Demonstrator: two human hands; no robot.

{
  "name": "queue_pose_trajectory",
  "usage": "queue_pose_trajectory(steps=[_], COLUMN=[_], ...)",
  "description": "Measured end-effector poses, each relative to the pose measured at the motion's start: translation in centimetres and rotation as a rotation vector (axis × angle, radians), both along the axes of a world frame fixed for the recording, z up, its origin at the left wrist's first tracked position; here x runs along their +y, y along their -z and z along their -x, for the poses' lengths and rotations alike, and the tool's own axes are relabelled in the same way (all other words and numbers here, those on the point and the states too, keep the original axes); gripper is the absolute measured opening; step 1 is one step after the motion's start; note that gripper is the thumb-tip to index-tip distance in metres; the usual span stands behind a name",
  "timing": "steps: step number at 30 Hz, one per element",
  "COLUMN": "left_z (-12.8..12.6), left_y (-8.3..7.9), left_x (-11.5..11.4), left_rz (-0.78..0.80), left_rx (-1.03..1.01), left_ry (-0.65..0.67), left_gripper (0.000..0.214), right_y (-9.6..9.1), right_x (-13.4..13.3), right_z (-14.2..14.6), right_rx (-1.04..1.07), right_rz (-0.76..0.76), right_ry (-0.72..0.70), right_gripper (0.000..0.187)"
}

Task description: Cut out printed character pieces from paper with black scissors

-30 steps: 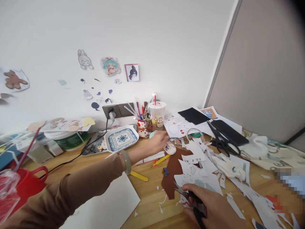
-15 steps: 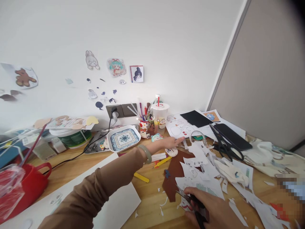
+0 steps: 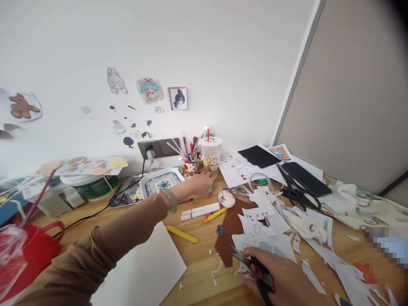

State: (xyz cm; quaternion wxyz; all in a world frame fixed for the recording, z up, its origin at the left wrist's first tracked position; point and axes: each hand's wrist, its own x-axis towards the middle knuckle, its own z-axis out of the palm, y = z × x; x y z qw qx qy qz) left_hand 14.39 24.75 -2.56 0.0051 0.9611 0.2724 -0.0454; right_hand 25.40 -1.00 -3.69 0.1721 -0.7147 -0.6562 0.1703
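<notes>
My right hand (image 3: 282, 274) grips a pair of black-handled scissors (image 3: 265, 289), blades pointing up and left. Just under the blades is a paper piece with red marks (image 3: 246, 270), partly hidden by my fingers. Beyond it lie white paper with a pale green drawing (image 3: 264, 245) and a brown sheet (image 3: 228, 244). My left hand (image 3: 201, 183), with a pale bangle at its wrist, reaches to the back beside the clear cup (image 3: 211, 154). Its fingers bend down together over a small teal thing (image 3: 210, 188), mostly covered.
White markers (image 3: 200, 211) and a yellow stick (image 3: 181, 234) lie mid-table. Another pair of scissors (image 3: 299, 193) rests against a dark phone (image 3: 306, 178). Paper scraps spread over the right side. A patterned tray (image 3: 145, 182), a white board (image 3: 140, 272) and a red watering can (image 3: 38, 250) are at left.
My left hand has moved left from near the tape ring to beside the cup, its fingers now bent down. The rounded, decorated white object shows more fully. My right hand keeps holding the scissors.
</notes>
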Motion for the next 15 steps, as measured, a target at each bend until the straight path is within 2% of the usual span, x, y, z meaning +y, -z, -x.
queue_pose_trajectory(steps=[4,9,15], left_z=[0.8,2.1,1.8], left_y=[-0.4,-1.5,-0.6], left_x=[0.0,0.4,0.2], left_rz=[-0.066,-0.189,-0.267], left_rx=[-0.059,-0.164,-0.206], left_ry=[-0.018,-0.136,-0.223], left_gripper=[0.055,0.050,0.036], right_y=[0.3,0.2,0.1], right_x=[0.1,0.0,0.1], right_z=[-0.1,0.0,0.0], right_rx=[-0.002,0.023,0.028], right_rz=[0.015,0.021,0.021], right_ry=[0.003,-0.015,-0.002], right_gripper=[0.023,0.023,0.023])
